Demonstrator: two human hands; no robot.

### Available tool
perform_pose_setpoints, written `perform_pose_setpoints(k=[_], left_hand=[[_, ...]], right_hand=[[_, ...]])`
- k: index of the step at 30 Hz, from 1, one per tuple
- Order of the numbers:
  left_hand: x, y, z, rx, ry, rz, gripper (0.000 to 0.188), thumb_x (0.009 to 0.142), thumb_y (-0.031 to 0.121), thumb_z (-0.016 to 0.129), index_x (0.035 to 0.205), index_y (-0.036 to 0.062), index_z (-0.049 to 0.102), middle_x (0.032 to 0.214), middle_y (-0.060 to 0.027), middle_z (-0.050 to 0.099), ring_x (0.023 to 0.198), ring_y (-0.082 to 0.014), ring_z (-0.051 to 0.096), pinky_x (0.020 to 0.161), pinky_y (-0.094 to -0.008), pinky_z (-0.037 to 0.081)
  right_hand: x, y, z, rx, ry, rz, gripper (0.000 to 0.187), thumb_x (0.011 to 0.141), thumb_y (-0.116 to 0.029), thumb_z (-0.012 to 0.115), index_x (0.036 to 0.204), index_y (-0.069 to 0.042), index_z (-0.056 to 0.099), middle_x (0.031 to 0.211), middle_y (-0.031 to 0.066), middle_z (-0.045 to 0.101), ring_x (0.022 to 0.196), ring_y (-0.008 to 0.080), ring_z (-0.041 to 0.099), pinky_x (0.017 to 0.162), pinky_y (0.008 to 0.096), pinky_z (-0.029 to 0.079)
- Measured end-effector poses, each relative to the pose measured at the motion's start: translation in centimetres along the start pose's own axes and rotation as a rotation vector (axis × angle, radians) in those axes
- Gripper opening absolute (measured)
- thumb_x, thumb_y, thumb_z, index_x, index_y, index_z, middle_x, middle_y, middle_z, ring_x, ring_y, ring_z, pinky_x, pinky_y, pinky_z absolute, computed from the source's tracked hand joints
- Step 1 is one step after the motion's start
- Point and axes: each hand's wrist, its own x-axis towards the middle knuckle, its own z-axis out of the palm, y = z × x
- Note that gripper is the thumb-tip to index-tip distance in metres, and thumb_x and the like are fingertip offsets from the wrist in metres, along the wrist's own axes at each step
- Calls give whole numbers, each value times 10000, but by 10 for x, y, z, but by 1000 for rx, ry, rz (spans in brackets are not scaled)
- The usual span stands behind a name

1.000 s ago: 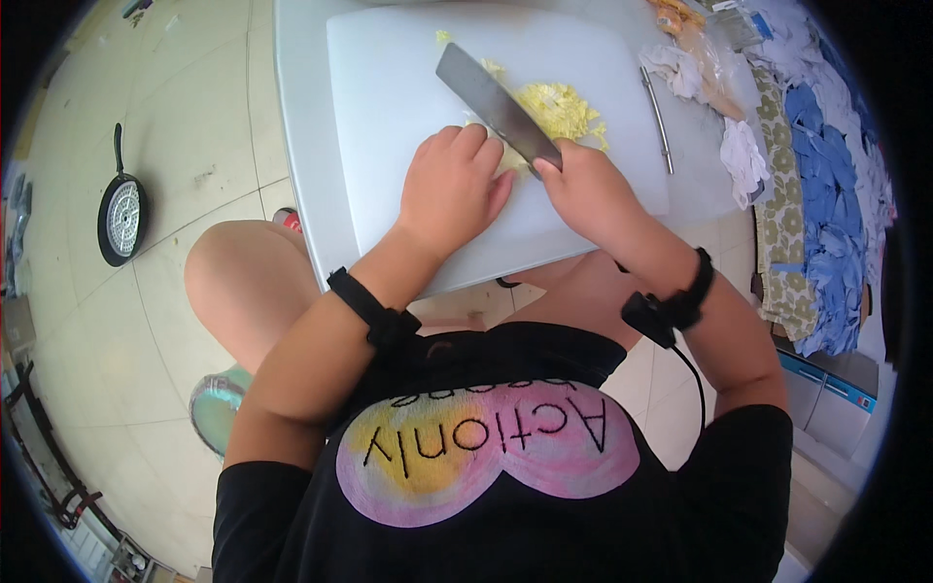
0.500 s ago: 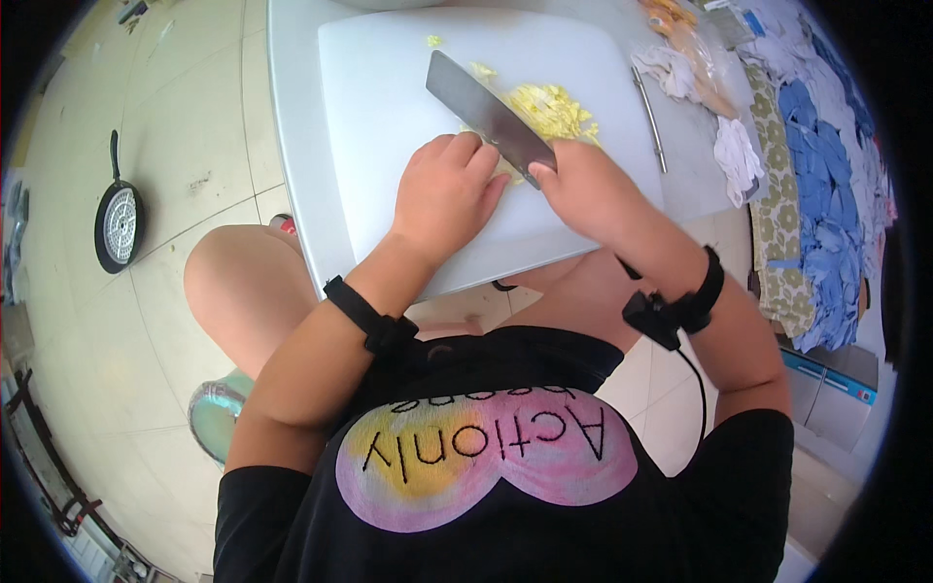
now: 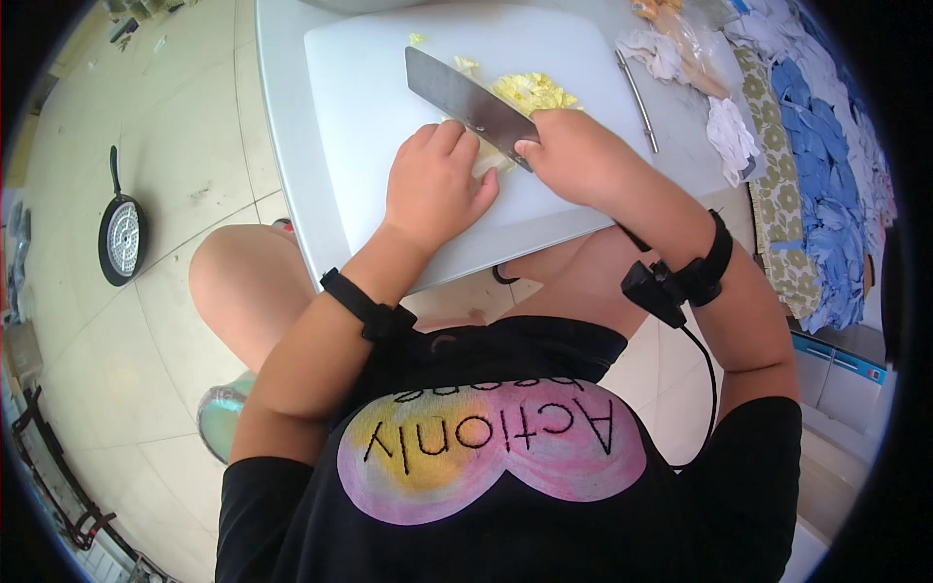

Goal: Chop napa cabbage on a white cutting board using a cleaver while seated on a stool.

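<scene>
Gripping the knife [image 3: 466,99] in my right hand [image 3: 581,160], I have my fingers closed around its handle, which they hide, with my thumb near the heel of the wide blade. The blade slants across the white cutting board [image 3: 355,136], its tip pointing away from me and to the left. My left hand [image 3: 431,185] is curled on the board just beside the blade, knuckles bent and thumb apart from the fingers; I cannot tell whether its fingertips are clamped on anything, because they are turned down and out of sight.

What looks done is the heap of finely cut yellow pieces [image 3: 535,91], lying on the board beyond the blade, close to my right hand. A few scraps [image 3: 466,65] lie between that heap and the blade's far part, and one small bit [image 3: 417,39] sits alone near the board's far edge.

What looks left is little: a pale piece [image 3: 494,167] shows on my side of the blade, between it and my left thumb, seemingly uncut. How much more my left hand covers, I cannot tell. All the cut pieces in view are on the board, none gathered into a container.
</scene>
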Motion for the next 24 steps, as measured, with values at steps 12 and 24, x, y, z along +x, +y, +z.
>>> perform_pose_setpoints(k=[12, 24], left_hand=[[-6, -10, 0, -58, 68, 46, 290, 755, 192, 750, 956, 24, 626, 970, -121, 604, 922, -319, 591, 810, -420, 497], [-8, -6, -2, -44, 22, 26, 315, 788, 215, 746, 1026, 59, 611, 1052, -117, 615, 982, -326, 588, 863, -435, 462]], right_hand=[[17, 5, 25, 40, 146, -12, 332, 965, -276, 538, 970, 43, 630, 920, 250, 678, 911, 406, 660, 796, 487, 514], [-6, -8, 5, -90, 205, -38, 347, 973, -296, 516, 1015, 43, 576, 905, 265, 670, 859, 432, 642, 776, 486, 503]])
